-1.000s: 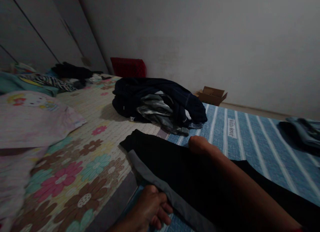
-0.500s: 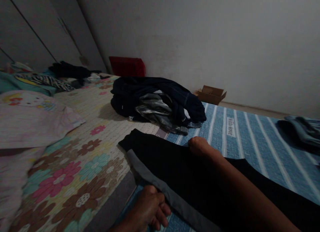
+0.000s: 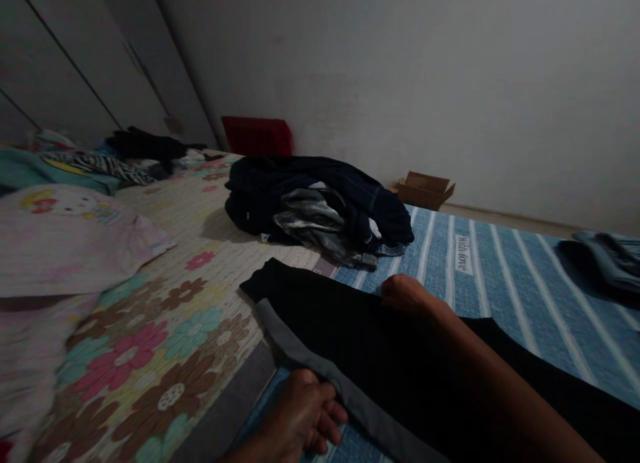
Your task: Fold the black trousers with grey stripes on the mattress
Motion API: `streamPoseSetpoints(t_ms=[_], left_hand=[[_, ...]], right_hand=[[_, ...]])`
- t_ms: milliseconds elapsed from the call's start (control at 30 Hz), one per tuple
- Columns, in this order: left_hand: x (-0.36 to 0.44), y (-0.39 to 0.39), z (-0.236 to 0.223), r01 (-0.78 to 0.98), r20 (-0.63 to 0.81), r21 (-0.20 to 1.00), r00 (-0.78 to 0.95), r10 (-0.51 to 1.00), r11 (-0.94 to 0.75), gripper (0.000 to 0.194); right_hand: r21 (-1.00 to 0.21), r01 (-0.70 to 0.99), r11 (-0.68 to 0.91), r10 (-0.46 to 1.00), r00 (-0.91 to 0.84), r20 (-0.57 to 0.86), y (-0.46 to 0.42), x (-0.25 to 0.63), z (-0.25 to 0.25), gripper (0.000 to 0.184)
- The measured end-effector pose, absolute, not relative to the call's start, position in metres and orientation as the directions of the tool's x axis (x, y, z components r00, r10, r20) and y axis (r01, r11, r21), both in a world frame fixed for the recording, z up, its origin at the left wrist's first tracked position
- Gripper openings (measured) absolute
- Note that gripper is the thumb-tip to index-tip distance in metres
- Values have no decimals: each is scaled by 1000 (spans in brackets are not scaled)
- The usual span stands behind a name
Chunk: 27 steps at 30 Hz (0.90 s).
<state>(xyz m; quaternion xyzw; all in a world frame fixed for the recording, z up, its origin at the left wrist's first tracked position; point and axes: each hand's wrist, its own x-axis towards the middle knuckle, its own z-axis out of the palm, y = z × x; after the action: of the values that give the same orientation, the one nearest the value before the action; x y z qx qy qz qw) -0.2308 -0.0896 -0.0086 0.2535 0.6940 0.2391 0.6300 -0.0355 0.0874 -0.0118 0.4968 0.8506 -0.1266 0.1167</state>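
Black trousers (image 3: 320, 310) with a grey side stripe (image 3: 300, 348) lie stretched across the bed, from its middle to the lower right. At the near edge, by the grey stripe, my left hand (image 3: 307, 413) is closed with thumb and forefinger on the cloth, its other fingers curled below. My right hand (image 3: 404, 292) reaches across the trousers and grips their far edge, its fingertips partly hidden. My right forearm covers part of the black cloth. Just beyond lies a heap of dark blue clothes (image 3: 320, 176) with a grey patterned garment (image 3: 315, 216) in it.
A blue striped sheet (image 3: 505, 283) and a flowered cover (image 3: 185, 316) meet under the trousers. Pink pillows (image 3: 80, 250) are at the left, with more clothes (image 3: 145, 143) behind. Folded jeans (image 3: 610, 256) lie far right. A cardboard box (image 3: 425, 190) and a red object (image 3: 257, 135) stand by the wall.
The whole view has shifted slightly to the right. Both hands keep their hold on the trousers, which lie much the same.
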Motion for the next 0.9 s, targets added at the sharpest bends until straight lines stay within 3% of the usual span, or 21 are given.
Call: streamPoseSetpoints(t_ms=[233, 433, 700, 900], left_hand=[[-231, -89, -6, 86, -766, 636, -50, 641, 767, 10], [-232, -90, -5, 88, -767, 636, -31, 641, 766, 8], [-237, -93, -4, 35, -784, 621, 13, 621, 783, 6], [-238, -94, -5, -68, -774, 632, 6, 633, 772, 31]], right_hand=[[-98, 882, 461, 829, -467, -308, 84, -38, -10, 23], [-175, 895, 411, 860, -444, -250, 81, -36, -8, 18], [-299, 895, 332, 861, -417, -291, 85, -33, -11, 12], [-352, 892, 283, 850, -403, -340, 89, -32, -18, 13]])
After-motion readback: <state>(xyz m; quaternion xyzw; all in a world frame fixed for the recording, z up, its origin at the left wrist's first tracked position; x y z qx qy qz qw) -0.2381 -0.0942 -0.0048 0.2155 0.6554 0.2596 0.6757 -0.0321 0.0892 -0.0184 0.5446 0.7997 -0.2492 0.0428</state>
